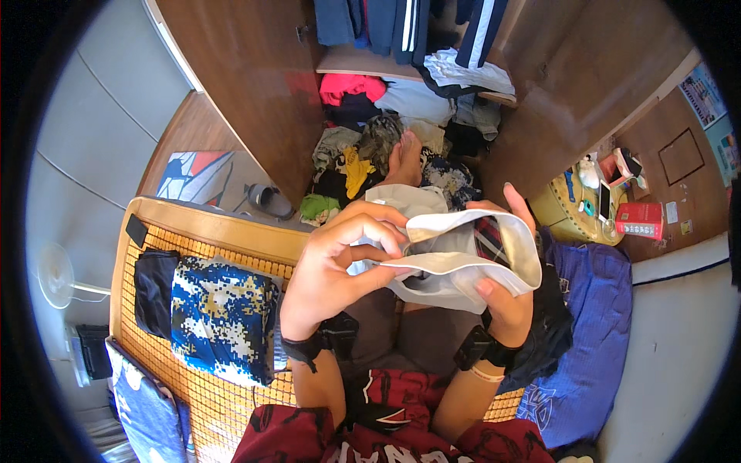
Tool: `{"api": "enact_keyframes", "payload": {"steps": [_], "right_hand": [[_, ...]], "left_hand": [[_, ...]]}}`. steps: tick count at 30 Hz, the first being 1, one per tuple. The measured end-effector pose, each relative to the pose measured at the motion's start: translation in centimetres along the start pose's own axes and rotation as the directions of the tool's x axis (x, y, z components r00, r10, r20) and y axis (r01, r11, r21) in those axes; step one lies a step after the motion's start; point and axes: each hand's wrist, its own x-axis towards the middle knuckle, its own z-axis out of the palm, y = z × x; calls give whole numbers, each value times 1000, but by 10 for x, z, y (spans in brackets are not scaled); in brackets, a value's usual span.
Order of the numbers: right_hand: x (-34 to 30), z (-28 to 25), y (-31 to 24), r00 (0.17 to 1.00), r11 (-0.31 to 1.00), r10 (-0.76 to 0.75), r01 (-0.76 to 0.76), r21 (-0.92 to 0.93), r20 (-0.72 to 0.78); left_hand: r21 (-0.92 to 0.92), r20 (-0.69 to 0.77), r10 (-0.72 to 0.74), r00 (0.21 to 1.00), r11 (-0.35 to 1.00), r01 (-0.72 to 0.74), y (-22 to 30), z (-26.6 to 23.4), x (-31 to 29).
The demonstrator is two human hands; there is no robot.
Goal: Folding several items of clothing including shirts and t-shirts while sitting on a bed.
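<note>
Both my hands hold up a pale off-white garment [444,287] over my lap. Its stiff band-like opening forms a loop; whether this is a collar or a waistband I cannot tell. A patch of dark plaid cloth shows inside. On the left, my left hand [340,251] pinches the edges of the opening between thumb and fingers. My right hand [505,301] grips the band's right end, its thumb on the near side and some fingers hidden behind. More of the pale cloth hangs beyond the band, towards my bare foot [407,154].
Ahead stands an open wardrobe with hanging trousers [409,31] and a heap of clothes [351,170]. Folded camouflage cloth [220,316] lies on the bamboo mat [208,409] at left. A blue pillow [590,316] and a yellow stool [567,208] bearing small things are at right.
</note>
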Motion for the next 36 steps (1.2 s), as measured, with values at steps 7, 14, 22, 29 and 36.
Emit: {"api": "enact_keyframes", "payload": {"steps": [7,14,22,29,36], "right_hand": [[1,7,-3,999,1000,-5,5,-3,54],[1,8,-1,986,998,52,-56,26,157],[1,13,-5,980,997,64,-69,22,191],[-1,5,0,989,998,55,-56,3,135],[-2,8,-3,993,997,46,-39,-61,109]], "left_hand": [[-12,-36,-72,997,997,72,-3,-1,-1],[222,-40,138,990,967,-126,-8,2,6],[119,-81,189,979,977,-178,-22,-2,5],[-76,-148,97,984,991,-109,-18,8,6],[-143,-152,13,988,989,-35,-14,9,5]]}}
